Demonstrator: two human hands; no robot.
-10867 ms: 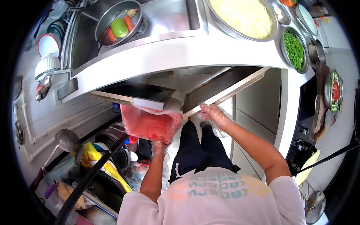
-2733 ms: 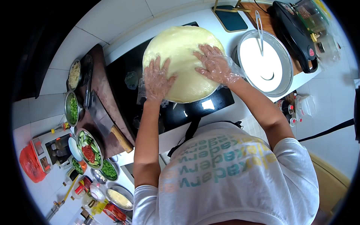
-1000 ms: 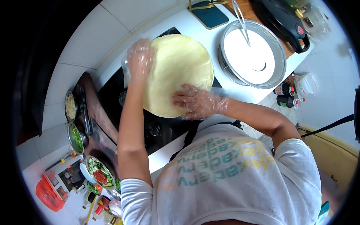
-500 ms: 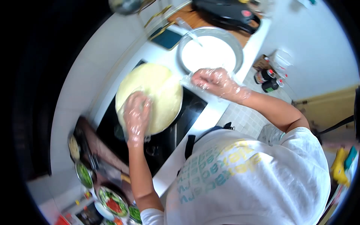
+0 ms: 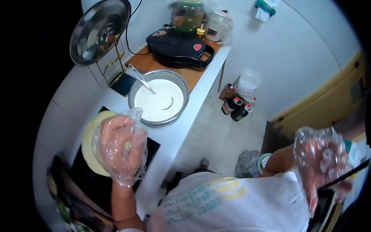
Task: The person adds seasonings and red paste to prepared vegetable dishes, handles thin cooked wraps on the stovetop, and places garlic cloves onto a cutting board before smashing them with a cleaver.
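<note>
Half curled, the left hand [image 5: 121,145] sits at 8 o'clock in clear plastic, and I can't tell if it's pinching anything. It's right in front of the pale dough round [image 5: 89,147], which lies on the black cooktop [image 5: 152,147], also around 8. Can't tell if they touch. Being round, the dough doesn't really point anywhere; the bit poking out past the glove runs longest from 12 to 6. The right hand [image 5: 322,164] is well away at 4 o'clock, also gloved, fingers loosely spread, kinda blurry.

Writing-wise: the white shirt [image 5: 247,193] has rows of teal and yellow letters, upside down, maybe "kaderv" over and over, but the folds make that iffy. The black electric griddle [image 5: 177,48] up at 12 wears a red badge, too tiny to read. Red-capped bottles [image 5: 232,105] on the floor [image 5: 205,135], toward 3, have labels I can't make out either. Steel bowl [image 5: 174,78] of white liquid [image 5: 160,104] is at 10 on the worktop [image 5: 168,135], ladle [image 5: 141,79] handle aimed at 11.
</note>
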